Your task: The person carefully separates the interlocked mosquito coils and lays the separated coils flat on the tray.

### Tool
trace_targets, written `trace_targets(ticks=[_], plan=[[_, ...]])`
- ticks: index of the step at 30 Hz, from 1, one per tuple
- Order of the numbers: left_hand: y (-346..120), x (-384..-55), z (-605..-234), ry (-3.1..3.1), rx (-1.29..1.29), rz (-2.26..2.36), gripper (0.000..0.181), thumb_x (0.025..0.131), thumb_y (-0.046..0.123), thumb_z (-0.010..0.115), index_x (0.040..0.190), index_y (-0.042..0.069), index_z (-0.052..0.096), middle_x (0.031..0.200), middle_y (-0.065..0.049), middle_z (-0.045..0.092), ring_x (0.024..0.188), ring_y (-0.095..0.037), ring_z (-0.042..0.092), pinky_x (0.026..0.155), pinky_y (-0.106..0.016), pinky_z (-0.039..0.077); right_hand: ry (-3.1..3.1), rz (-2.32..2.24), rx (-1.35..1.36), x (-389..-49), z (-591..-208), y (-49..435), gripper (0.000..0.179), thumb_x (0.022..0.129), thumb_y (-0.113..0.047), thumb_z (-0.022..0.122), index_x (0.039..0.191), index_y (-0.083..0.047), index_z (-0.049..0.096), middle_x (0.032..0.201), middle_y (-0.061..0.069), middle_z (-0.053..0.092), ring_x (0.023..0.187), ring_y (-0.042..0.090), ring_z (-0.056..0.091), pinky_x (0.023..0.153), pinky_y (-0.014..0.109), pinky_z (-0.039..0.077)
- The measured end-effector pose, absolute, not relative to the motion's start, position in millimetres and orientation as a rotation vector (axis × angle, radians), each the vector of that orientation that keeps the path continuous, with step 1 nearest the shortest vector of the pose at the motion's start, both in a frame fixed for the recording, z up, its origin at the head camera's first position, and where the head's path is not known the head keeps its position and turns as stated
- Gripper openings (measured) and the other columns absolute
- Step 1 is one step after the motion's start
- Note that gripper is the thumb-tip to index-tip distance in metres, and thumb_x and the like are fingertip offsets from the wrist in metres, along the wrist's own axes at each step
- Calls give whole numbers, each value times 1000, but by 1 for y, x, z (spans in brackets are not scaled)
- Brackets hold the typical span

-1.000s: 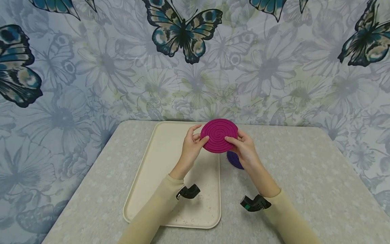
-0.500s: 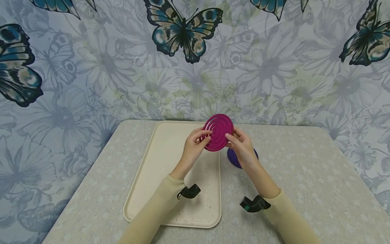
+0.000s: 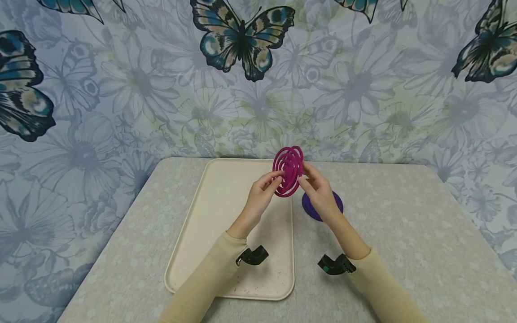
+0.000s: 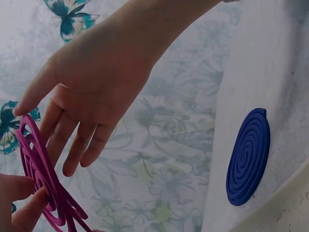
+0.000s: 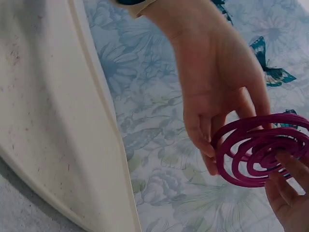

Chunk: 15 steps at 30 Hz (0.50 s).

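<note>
A magenta spiral disc point(image 3: 288, 172) is held up between both hands above the tray's right side, its rings spread with gaps showing. My left hand point(image 3: 258, 197) pinches the rings at the left edge between thumb and fingers. At the opposite edge, my right hand point(image 3: 322, 193) grips the disc with thumb and fingers. The left wrist view shows the magenta disc point(image 4: 41, 174) nearly edge-on, while the right wrist view shows its loops point(image 5: 263, 152) standing apart. Below the right hand lies a blue-violet spiral disc point(image 3: 313, 208), partly covered by that hand; its coils point(image 4: 248, 157) lie tight together.
A cream tray point(image 3: 210, 224) lies on the table under the left forearm, with small dark specks near its front. The pale patterned table point(image 3: 404, 233) extends right to the butterfly-print wall point(image 3: 359, 89). Black cameras point(image 3: 252, 255) are worn at the wrists.
The magenta disc has gone from flat, tight coils facing me to a turned, narrower shape with its rings separated. The left fingers have moved in onto the rings. More of the blue-violet disc shows.
</note>
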<state>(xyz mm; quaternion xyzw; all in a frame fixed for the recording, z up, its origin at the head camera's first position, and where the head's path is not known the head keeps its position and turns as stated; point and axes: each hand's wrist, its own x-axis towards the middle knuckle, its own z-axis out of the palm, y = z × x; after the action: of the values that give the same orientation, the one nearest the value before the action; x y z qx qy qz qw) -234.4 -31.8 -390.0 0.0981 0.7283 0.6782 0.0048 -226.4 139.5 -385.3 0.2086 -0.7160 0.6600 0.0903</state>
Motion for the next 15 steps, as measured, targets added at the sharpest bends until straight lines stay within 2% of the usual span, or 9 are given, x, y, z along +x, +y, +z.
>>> trace_targets(ticks=[4,8,10,12,13,15], plan=[[-31,-233,-389,2364,266,2062,32,96,23,56,125,11,63,125,-9,58,113,-19,49,89,-29,43,-2174,1862,649,-227,-388,140,44,100,-11,44,143,-2,39,137,21,52,106,0,57,93,14,46],[-29,-232,-391,2255,278,2095,33,96,20,56,126,8,61,126,-12,59,114,-26,55,95,-33,49,-2108,1920,583,-227,-389,139,41,99,-12,47,138,0,45,129,9,58,108,1,57,93,14,47],[-27,-231,-391,2188,307,2119,34,96,18,55,127,6,59,127,-14,59,111,-25,59,96,-35,51,-2029,1992,516,-228,-390,139,37,98,-11,50,133,1,50,120,-1,61,106,2,58,92,15,48],[-26,-230,-391,2106,327,2150,34,96,16,55,128,5,58,128,-15,59,107,-22,61,96,-36,53,-1959,2054,452,-227,-389,138,31,97,-10,51,127,-4,55,113,-7,61,102,5,59,90,16,49],[-25,-229,-391,2080,332,2162,34,96,16,55,129,5,58,127,-15,59,105,-19,62,95,-35,53,-1934,2078,432,-228,-389,139,31,97,-14,53,126,-4,55,112,-8,61,102,7,58,90,17,49],[-25,-227,-390,2029,334,2187,34,96,14,56,128,4,57,122,-14,59,102,-15,62,94,-34,54,-1921,2123,430,-229,-389,139,40,96,-27,55,131,-6,50,122,-4,57,113,14,54,101,26,46]])
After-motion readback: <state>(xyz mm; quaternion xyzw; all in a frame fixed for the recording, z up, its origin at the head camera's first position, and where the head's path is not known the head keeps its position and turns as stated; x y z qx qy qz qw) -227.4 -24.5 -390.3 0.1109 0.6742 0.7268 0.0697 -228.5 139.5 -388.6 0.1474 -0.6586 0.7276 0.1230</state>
